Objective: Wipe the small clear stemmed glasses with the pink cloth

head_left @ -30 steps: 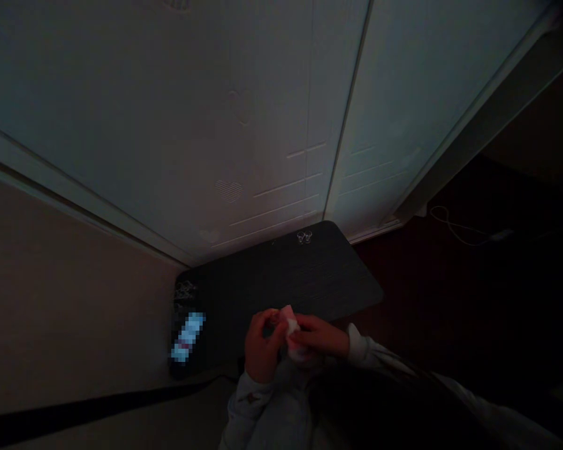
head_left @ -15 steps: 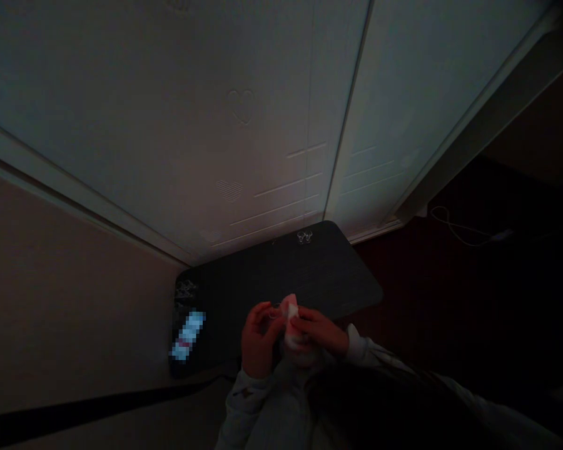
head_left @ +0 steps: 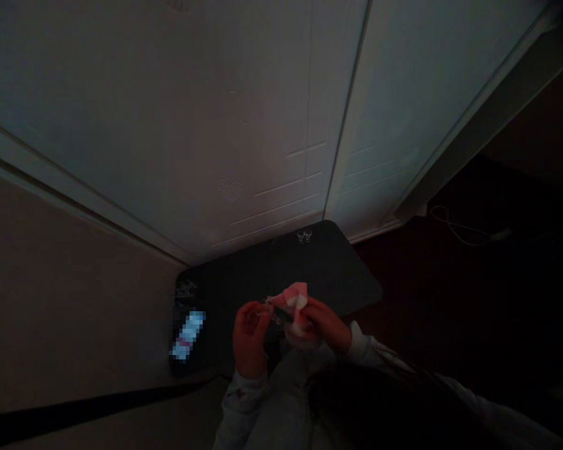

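Over the near edge of a dark table [head_left: 263,269], my left hand [head_left: 250,340] has its fingers curled round a small clear object [head_left: 274,319] that is too dim to make out well. My right hand [head_left: 326,324] is closed on a pink and white cloth [head_left: 295,297]. Part of the cloth stretches left to the fingertips of my left hand, and the rest hangs below my right fingers. Both hands are close together, with a small gap between them.
A blurred bright screen [head_left: 187,336] lies at the table's left end, with clear pieces [head_left: 186,289] behind it. Two small clear items [head_left: 304,236] sit near the back edge. White panels [head_left: 263,125] rise behind the table. A white cable [head_left: 464,234] lies at right.
My left hand has moved a little left, away from my right hand. The cloth has spread out between them and its top has shifted right.
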The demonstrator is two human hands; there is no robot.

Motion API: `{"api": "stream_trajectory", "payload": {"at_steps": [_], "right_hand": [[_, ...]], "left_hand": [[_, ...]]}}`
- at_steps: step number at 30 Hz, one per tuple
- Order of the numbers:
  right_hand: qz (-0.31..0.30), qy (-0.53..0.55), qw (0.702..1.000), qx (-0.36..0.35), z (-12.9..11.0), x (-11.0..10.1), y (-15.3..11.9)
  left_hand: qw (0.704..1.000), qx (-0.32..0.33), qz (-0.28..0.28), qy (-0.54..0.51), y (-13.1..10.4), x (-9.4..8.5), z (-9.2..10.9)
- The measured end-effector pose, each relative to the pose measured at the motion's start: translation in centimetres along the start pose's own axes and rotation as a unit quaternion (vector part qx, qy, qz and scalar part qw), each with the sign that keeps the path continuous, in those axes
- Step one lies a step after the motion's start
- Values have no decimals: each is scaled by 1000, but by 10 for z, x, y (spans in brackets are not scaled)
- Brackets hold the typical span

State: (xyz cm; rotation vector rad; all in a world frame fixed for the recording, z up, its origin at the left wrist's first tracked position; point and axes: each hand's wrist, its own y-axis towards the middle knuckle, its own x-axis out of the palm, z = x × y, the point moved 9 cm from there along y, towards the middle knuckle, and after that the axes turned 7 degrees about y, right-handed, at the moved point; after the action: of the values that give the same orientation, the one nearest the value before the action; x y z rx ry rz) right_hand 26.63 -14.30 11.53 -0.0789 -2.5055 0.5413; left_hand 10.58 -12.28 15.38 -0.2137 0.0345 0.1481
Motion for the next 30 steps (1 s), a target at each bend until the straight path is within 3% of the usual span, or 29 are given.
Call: {"api": "stream_trajectory", "payload": {"at_steps": [8, 17, 23, 27, 30], "right_hand": [[-55, -18, 998, -14, -3, 16, -6], [-134, 3, 988, -76, -22, 34, -13], [-165, 29, 982, -81, -25, 38, -14], [-178, 25, 980, -86, -28, 39, -14], [-182, 9, 979, -90, -34, 41, -17]], "left_hand": [[995, 1, -89, 41, -8, 27, 1], [977, 78, -118, 161, -11, 34, 10], [967, 114, -148, 174, -13, 39, 15], [967, 90, -163, 172, -11, 39, 11], [974, 24, -177, 140, -8, 38, 2]]}}
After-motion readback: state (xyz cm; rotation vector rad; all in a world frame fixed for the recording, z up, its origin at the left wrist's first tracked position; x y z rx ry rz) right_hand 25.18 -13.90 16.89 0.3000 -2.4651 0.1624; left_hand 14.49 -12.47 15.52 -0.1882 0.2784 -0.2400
